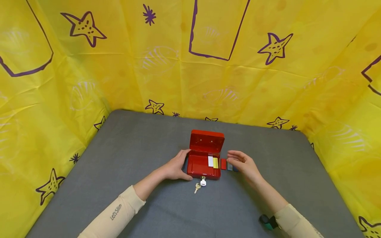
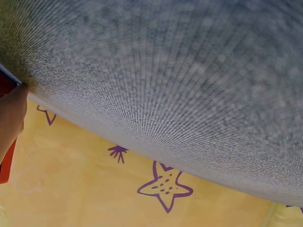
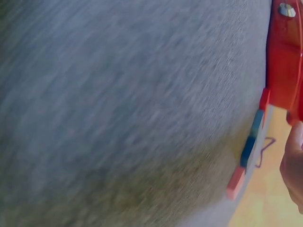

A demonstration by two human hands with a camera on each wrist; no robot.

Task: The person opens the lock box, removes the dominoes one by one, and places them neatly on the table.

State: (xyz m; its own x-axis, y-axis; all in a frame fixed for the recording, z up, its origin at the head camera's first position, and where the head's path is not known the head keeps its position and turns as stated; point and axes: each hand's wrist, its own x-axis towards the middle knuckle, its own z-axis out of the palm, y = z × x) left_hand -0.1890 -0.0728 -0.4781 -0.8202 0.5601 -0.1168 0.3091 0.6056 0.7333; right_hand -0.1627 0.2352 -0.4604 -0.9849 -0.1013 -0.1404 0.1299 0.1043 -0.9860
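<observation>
In the head view, a red cash box (image 1: 194,165) stands on the grey table with its lid (image 1: 205,141) raised. A white block (image 1: 210,161) and a yellow block (image 1: 215,163) lie in its right part. My left hand (image 1: 175,167) grips the box's left side, thumb at the front corner and fingers toward the back. To the right of the box, my right hand (image 1: 245,166) hovers with loosely bent fingers and nothing visible in them. Beside and below it lie a red block (image 1: 223,164), a teal block (image 1: 230,166) and a partly covered blue block (image 1: 235,169).
One key (image 1: 203,181) sits at the box's front lock, with a second key (image 1: 197,187) next to it. A pinkish block (image 3: 236,182) ends the row in the right wrist view. Yellow patterned cloth (image 1: 166,76) walls the table's back and sides.
</observation>
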